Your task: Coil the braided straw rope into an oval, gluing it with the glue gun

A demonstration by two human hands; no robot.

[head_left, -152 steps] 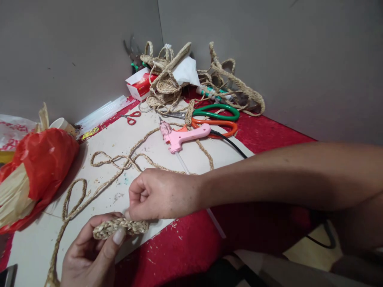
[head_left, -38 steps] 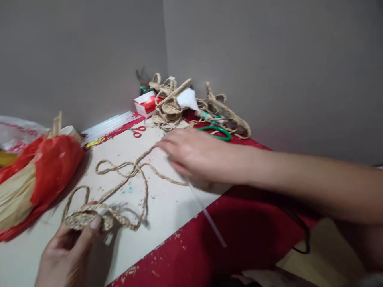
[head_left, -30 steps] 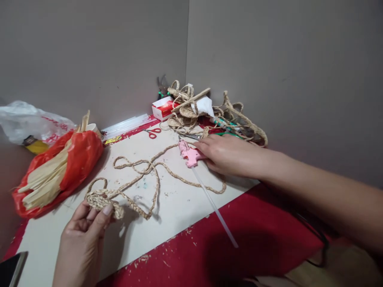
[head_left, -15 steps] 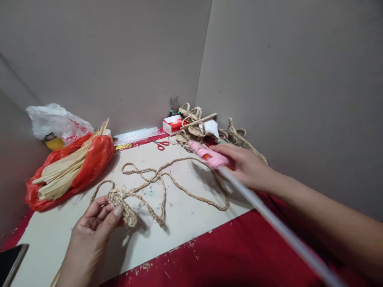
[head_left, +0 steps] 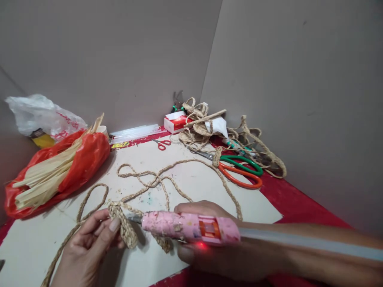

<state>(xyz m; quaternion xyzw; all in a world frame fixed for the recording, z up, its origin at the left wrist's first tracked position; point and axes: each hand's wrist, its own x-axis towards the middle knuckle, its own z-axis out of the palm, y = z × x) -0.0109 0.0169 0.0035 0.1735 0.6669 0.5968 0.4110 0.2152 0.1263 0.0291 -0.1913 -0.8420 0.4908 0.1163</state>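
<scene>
Low on the left, my left hand (head_left: 92, 243) pinches a small folded loop of braided straw (head_left: 125, 227) between thumb and fingers. My right hand (head_left: 206, 255) is wrapped round a pink glue gun (head_left: 185, 227) with a red light glowing beneath it. The gun's metal tip points left, close to the braid; whether they touch I cannot tell. A long clear glue stick (head_left: 299, 241) sticks out of its back end over my forearm. Thin braided cord (head_left: 179, 162) runs in loose loops over the white board (head_left: 137, 263).
A red bag (head_left: 95, 153) of straw strips and a clear plastic bag (head_left: 48, 115) lie at left. Behind are glue sticks (head_left: 134, 132), small red scissors (head_left: 161, 144), a red-white box (head_left: 176, 121) and braided coils (head_left: 197, 133). Large scissors (head_left: 241, 171) lie at right.
My right hand has brought the glue gun from the back right down and left, to the braid in my left hand. The large scissors are now uncovered. The view has shifted slightly.
</scene>
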